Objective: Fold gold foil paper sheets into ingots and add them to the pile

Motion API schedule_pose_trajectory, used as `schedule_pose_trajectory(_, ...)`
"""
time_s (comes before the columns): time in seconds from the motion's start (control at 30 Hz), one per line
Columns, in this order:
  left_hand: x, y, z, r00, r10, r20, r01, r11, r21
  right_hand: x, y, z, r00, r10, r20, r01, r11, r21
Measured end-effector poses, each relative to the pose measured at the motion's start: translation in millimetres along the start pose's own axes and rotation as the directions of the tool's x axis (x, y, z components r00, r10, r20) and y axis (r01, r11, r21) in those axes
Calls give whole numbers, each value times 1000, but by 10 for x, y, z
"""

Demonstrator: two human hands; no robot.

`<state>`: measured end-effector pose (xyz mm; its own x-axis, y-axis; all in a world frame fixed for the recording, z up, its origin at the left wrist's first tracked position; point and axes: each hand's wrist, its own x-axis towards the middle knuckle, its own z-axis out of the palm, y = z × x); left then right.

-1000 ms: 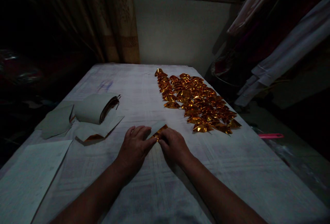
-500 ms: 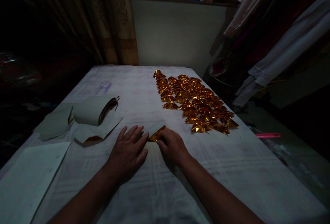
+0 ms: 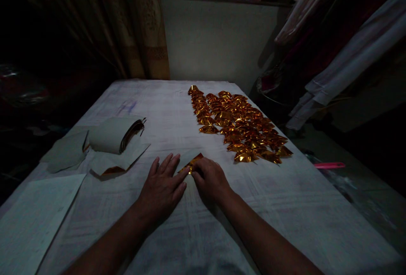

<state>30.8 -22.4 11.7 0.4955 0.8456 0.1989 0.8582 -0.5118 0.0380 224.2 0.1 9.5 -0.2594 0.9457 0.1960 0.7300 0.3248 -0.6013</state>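
A sheet of gold foil paper lies partly folded on the cloth-covered table, its gold side showing along the near fold and its pale side beyond. My left hand rests flat with the fingers spread, and its index finger touches the left end of the fold. The fingers of my right hand are closed in a pinch on the right part of the paper, which they partly hide. Farther off to the right lie many folded gold foil pieces in overlapping rows.
On the left sit a curled stack of pale-backed paper and several loose sheets. A large white sheet lies at the near left. Clothes hang beyond the table's right edge, above a pink handle. A curtain hangs behind.
My left index finger has moved right onto the paper's near fold. A narrower gold strip shows between the hands, and my right hand has shifted slightly left.
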Motion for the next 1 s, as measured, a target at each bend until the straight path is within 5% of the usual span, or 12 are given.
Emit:
schedule_pose_trajectory(0.33,-42,-111,43,997,-73,10,73,997,25,-4,-18,-12,1000,24,16,-24,1000,-9)
schedule_pose_trajectory(0.57,-68,-127,31,996,25,-83,-23,999,23,-1,-30,-15,1000,27,8,-27,1000,3)
schedule_pose_trajectory(1.0,-108,-200,-87,998,30,-52,-28,999,35,-9,-51,-50,1000,21,17,-21,1000,-15)
